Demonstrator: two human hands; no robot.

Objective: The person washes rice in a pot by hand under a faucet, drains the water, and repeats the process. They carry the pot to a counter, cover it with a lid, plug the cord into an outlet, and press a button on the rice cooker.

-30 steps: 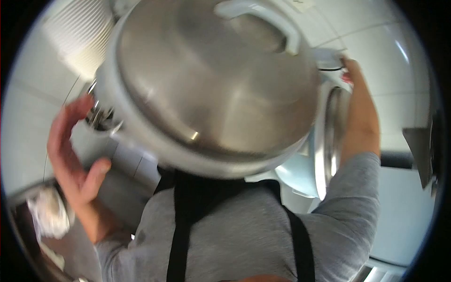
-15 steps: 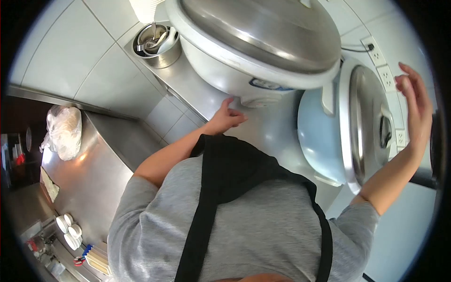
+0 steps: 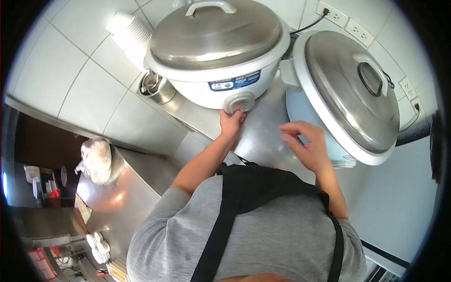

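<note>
A large white rice cooker [image 3: 188,89] with a domed steel lid [image 3: 216,40] stands on the steel counter. My left hand [image 3: 230,123] is at the round switch panel [image 3: 240,102] low on its front, fingers curled against the panel's lower edge. To the right is a second rice cooker with a light-blue body [image 3: 300,107]; its steel lid [image 3: 352,84] is on, and a black loop hangs at the lid handle. My right hand [image 3: 307,144] hovers in front of that blue body, fingers bent and thumb apart, holding nothing.
Stacked white cups [image 3: 131,40] and a steel pot [image 3: 162,91] with utensils stand left of the white cooker. Wall sockets [image 3: 359,30] and a plugged cord are behind. A lower steel table [image 3: 127,188] at left carries a plastic bag [image 3: 96,162] and small white cups [image 3: 97,248].
My left hand has moved up onto the white cooker's switch panel. My right hand has come down and left from beside the wall sockets. The view has shifted, showing more of both cookers.
</note>
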